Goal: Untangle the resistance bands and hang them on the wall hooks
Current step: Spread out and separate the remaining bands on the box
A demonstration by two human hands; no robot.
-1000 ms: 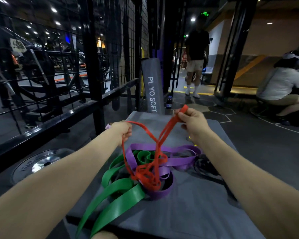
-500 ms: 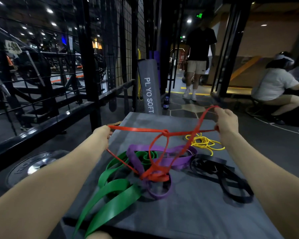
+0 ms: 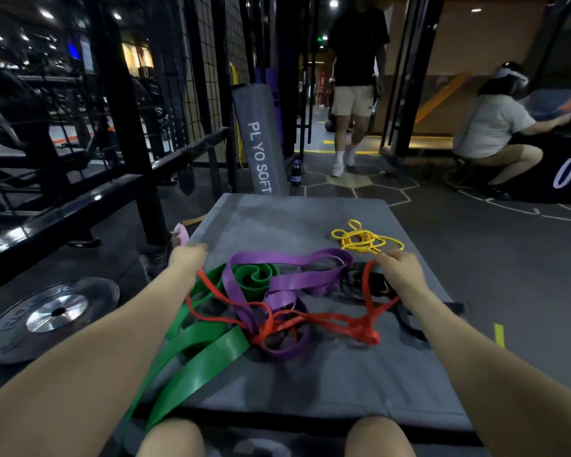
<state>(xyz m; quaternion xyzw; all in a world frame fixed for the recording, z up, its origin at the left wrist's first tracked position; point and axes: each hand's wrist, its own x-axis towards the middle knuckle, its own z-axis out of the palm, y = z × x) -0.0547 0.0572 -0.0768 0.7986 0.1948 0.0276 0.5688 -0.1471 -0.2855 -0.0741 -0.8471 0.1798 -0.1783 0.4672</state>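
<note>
With both hands (image 3: 188,258) (image 3: 397,268) gripping the red band (image 3: 314,319), better to slacken and work its knot loose than pull harder.

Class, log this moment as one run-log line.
left hand: grips red band | right hand: grips red band | red band: knotted through purple band | hung: none

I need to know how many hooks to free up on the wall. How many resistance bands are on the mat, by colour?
Red band, gripped by the left hand and the right hand: 1
Green band: 1
Purple band: 1
Yellow band: 1
Black band, partly hidden, apparently one: 1
Total: 5
</note>
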